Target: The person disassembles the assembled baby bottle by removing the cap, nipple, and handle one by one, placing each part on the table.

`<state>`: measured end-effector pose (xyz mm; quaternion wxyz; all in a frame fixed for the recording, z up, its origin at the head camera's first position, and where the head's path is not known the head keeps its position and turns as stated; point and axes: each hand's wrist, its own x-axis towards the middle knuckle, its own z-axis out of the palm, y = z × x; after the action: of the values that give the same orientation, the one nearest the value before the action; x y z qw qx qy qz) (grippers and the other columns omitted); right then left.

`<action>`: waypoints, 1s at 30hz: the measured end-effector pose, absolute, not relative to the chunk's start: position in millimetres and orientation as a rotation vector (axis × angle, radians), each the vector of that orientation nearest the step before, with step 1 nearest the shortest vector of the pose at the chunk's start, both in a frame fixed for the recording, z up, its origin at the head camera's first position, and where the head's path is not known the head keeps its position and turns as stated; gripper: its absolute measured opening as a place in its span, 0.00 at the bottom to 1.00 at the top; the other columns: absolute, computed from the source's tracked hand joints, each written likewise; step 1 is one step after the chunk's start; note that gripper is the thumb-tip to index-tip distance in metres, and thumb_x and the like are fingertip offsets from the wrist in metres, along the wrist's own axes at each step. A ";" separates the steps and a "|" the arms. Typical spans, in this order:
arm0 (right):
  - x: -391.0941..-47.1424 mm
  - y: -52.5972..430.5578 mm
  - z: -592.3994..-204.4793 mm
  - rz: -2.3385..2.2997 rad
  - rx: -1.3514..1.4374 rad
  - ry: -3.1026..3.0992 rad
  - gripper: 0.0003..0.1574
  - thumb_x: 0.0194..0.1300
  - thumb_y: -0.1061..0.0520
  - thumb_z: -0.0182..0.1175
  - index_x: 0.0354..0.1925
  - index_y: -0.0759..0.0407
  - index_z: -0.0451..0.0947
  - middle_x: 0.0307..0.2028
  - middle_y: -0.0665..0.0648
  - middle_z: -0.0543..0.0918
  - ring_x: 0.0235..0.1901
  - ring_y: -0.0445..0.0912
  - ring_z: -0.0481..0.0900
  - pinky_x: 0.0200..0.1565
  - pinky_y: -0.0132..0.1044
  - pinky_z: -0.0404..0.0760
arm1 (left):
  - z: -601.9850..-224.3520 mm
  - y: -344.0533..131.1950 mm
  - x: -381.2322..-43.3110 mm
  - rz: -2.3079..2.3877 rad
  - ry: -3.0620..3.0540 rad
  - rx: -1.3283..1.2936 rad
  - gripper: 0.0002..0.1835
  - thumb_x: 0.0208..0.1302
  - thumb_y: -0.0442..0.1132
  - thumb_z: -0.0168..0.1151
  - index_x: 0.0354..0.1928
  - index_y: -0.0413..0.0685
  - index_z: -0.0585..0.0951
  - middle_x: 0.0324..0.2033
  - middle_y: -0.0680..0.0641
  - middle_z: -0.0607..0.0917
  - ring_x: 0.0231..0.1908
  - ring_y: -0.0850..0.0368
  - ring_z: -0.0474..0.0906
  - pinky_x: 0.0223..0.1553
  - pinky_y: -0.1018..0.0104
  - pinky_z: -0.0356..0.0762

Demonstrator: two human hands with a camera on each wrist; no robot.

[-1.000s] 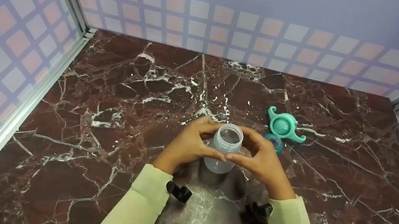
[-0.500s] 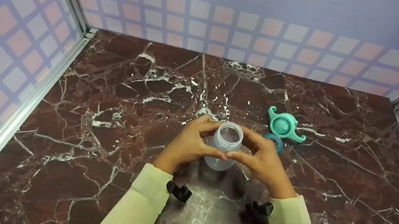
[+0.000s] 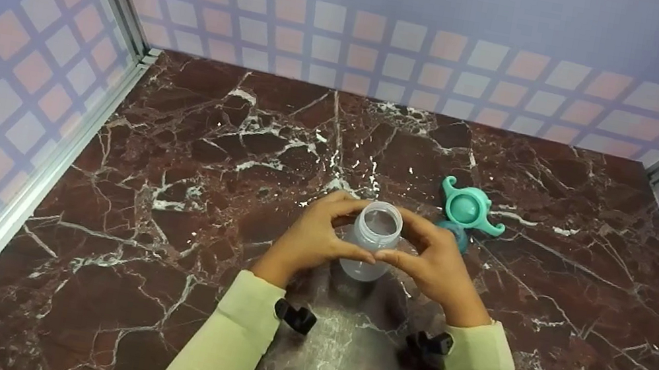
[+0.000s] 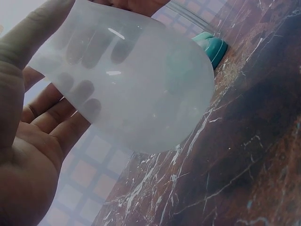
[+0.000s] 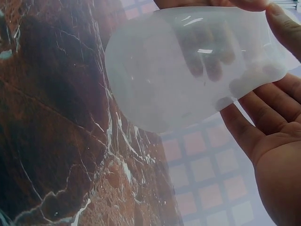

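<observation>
A translucent, uncapped baby bottle (image 3: 363, 270) is held between both hands at the middle of the head view, its open mouth facing up and slightly tilted. On one side my left hand (image 3: 322, 230) curls round it; on the other my right hand (image 3: 434, 259) does the same, and the two thumbs meet at the front. In the left wrist view the bottle (image 4: 141, 80) hangs above the table, with fingers showing through its wall. The right wrist view also shows the bottle (image 5: 155, 70) raised, gripped near its neck end.
A turquoise two-handled bottle collar (image 3: 468, 207) lies on the marbled table (image 3: 164, 291) beyond the right hand. Against it sits a darker blue-green round piece (image 3: 455, 235), partly hidden by that hand. Tiled panels (image 3: 367, 37) wall the table at the back and sides.
The bottle has risen slightly and moved a little away from the body, still held in both hands. The turquoise pieces have stayed in place.
</observation>
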<state>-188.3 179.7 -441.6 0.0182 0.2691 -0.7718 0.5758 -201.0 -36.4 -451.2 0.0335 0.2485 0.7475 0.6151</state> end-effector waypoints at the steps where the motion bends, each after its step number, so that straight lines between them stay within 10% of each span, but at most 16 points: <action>1: -188.4 179.6 -441.6 1.789 0.836 -2.394 0.41 0.47 0.62 0.75 0.61 0.62 0.75 0.56 0.59 0.82 0.57 0.49 0.79 0.60 0.37 0.76 | -451.1 -36.4 -201.2 1.892 2.301 0.773 0.42 0.35 0.42 0.83 0.60 0.50 0.78 0.47 0.49 0.76 0.53 0.58 0.76 0.62 0.72 0.71; 30: -190.9 181.1 -441.2 1.761 0.833 -2.402 0.41 0.47 0.61 0.75 0.60 0.62 0.75 0.55 0.59 0.82 0.56 0.49 0.80 0.59 0.37 0.77 | -453.1 -39.5 -201.5 1.906 2.286 0.724 0.41 0.37 0.50 0.81 0.60 0.52 0.79 0.51 0.54 0.79 0.54 0.61 0.77 0.62 0.66 0.73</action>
<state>-190.9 181.1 -441.2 0.0245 0.2691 -0.7764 0.5694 -201.5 -39.5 -453.1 0.0391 0.2363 0.7457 0.6218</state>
